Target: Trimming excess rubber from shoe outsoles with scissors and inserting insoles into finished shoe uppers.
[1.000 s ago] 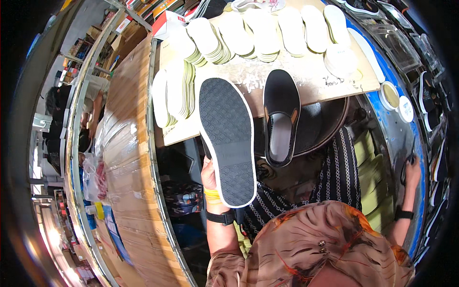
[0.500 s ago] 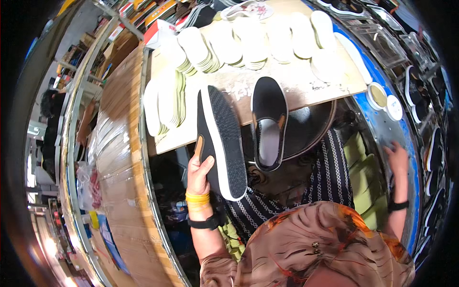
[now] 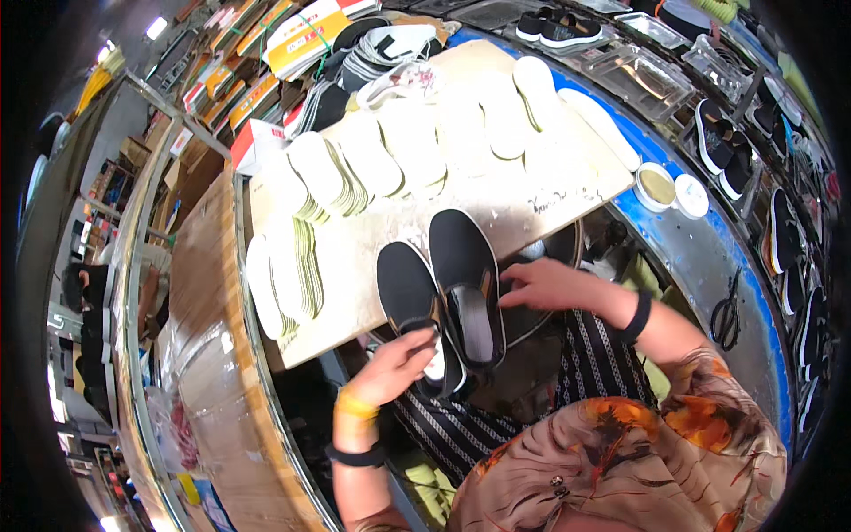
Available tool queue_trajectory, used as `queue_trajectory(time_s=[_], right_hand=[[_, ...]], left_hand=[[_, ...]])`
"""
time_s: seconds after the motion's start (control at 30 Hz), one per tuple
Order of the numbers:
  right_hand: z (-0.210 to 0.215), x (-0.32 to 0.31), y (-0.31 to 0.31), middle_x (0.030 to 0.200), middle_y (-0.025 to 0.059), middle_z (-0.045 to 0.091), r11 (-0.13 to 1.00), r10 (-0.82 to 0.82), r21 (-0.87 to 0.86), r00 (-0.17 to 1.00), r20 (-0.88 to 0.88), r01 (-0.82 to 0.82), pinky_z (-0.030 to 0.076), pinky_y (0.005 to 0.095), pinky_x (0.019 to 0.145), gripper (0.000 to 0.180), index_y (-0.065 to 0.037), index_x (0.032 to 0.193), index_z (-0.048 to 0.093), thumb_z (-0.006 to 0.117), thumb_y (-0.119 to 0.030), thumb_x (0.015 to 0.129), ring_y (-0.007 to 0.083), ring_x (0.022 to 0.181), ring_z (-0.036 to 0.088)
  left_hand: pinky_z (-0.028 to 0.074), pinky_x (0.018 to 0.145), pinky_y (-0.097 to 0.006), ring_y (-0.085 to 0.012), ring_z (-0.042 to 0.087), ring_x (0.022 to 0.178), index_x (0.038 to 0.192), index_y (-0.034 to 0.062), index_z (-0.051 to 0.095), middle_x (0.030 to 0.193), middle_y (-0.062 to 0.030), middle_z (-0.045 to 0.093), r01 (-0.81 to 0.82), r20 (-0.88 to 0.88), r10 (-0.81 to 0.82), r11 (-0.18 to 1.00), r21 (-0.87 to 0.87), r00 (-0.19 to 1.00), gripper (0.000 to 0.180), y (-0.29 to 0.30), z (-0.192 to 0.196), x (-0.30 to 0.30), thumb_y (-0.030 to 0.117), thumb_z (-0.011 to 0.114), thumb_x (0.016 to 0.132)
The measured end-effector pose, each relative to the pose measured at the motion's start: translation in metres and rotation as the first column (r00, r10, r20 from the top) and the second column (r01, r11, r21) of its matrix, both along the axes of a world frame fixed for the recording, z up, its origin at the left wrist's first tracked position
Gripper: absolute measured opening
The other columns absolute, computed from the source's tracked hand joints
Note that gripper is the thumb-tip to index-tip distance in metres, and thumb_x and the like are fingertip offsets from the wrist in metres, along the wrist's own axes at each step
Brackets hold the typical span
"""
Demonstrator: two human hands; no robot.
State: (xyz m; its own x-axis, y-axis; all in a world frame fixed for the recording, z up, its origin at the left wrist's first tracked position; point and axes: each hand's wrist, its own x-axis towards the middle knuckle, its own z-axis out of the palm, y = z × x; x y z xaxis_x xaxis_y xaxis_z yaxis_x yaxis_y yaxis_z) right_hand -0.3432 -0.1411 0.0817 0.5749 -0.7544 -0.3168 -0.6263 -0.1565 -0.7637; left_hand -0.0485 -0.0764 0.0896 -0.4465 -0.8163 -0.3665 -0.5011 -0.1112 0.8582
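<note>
Two black slip-on shoes with white edges lie side by side, toes on the board and heels past its near edge. My left hand (image 3: 390,368) reaches over the opening of the left slip-on shoe (image 3: 406,282); its fingers are stretched out and touch the shoe. White shows inside that shoe beside the fingertips. The right slip-on shoe (image 3: 461,244) sits slightly farther forward, with a pale lining in view. My right hand (image 3: 541,285) is just right of it, fingers apart, holding nothing.
Stacks of white insoles (image 3: 324,173) stand on the pale board (image 3: 355,324). A tub of tan paste (image 3: 657,188), a white lid (image 3: 691,196) and black scissors (image 3: 727,315) are on the blue-edged table at right. Shoe boxes (image 3: 306,40) and more shoes lie behind.
The left shoe was held sole outward in my left hand; now it is set down upright beside the other. My right hand has come in from the right-hand table.
</note>
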Motion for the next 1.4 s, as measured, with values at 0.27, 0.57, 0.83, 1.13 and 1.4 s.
queue_trajectory(time_s=[0.27, 0.57, 0.83, 1.13, 1.4], right_hand=[[0.023, 0.014, -0.141, 0.098, 0.0147, 0.06, 0.797, -0.083, -0.603, 0.98, -0.182, -0.044, 0.046, 0.0369, 0.078, 0.045, -0.004, 0.107, 0.056, 0.065, -0.026, 0.069, 0.0315, 0.093, 0.057], [-0.033, 0.078, -0.205, 0.078, 0.0097, 0.059, 0.623, 0.023, -0.729, 0.938, -0.345, -0.283, 0.049, 0.037, 0.066, 0.013, -0.007, 0.076, 0.063, 0.056, -0.013, 0.067, 0.0266, 0.078, 0.059], [-0.01, 0.077, -0.207, 0.084, 0.0126, 0.06, 0.571, -0.008, -0.813, 0.989, -0.147, -0.116, 0.048, 0.0384, 0.067, 0.017, -0.006, 0.085, 0.06, 0.05, -0.007, 0.071, 0.0282, 0.078, 0.059], [0.117, -0.091, -0.016, 0.091, 0.0088, 0.061, 0.586, -0.244, -0.236, 0.446, 0.861, 0.775, 0.043, 0.0168, 0.054, 0.036, 0.002, 0.12, 0.046, 0.047, -0.006, 0.085, 0.0066, 0.064, 0.054], [0.109, -0.092, 0.074, 0.073, 0.0049, 0.062, 0.671, -0.596, 0.006, 0.535, 0.599, 0.741, 0.043, 0.0186, 0.043, 0.018, 0.001, 0.096, 0.061, 0.052, -0.008, 0.083, 0.0069, 0.054, 0.054]], left_hand=[[0.048, 0.059, -0.032, -0.0193, 0.06, 0.067, 0.111, 0.0007, 0.053, 0.079, -0.0103, 0.062, -0.046, 0.545, 0.383, 0.845, -0.532, 0.746, 0.033, -0.131, 0.029, 0.085, 0.018, 0.057, 0.083], [0.043, 0.087, -0.039, -0.036, 0.049, 0.104, 0.121, 0.0031, 0.042, 0.119, -0.0199, 0.046, 0.363, 0.598, 0.311, 0.564, -0.742, 0.739, 0.06, -0.235, -0.013, -0.025, 0.026, 0.066, 0.071], [0.044, 0.073, -0.045, -0.0401, 0.053, 0.086, 0.093, -0.0001, 0.054, 0.091, -0.0227, 0.056, -0.039, 0.343, 0.59, 0.539, -0.842, 0.731, 0.02, -0.24, 0.013, -0.001, 0.016, 0.046, 0.085], [0.041, 0.051, -0.019, -0.0088, 0.055, 0.064, 0.097, 0.0016, 0.056, 0.079, -0.0039, 0.058, -0.879, -0.479, 0.755, 0.276, -0.388, 0.448, 0.024, 0.024, 0.124, 0.078, 0.023, 0.046, 0.09], [0.037, 0.038, -0.021, -0.0057, 0.05, 0.05, 0.086, 0.0017, 0.06, 0.062, 0.0002, 0.053, -0.766, -0.057, 0.831, 0.48, -0.429, 0.553, 0.022, 0.15, 0.106, 0.024, 0.021, 0.049, 0.088]])
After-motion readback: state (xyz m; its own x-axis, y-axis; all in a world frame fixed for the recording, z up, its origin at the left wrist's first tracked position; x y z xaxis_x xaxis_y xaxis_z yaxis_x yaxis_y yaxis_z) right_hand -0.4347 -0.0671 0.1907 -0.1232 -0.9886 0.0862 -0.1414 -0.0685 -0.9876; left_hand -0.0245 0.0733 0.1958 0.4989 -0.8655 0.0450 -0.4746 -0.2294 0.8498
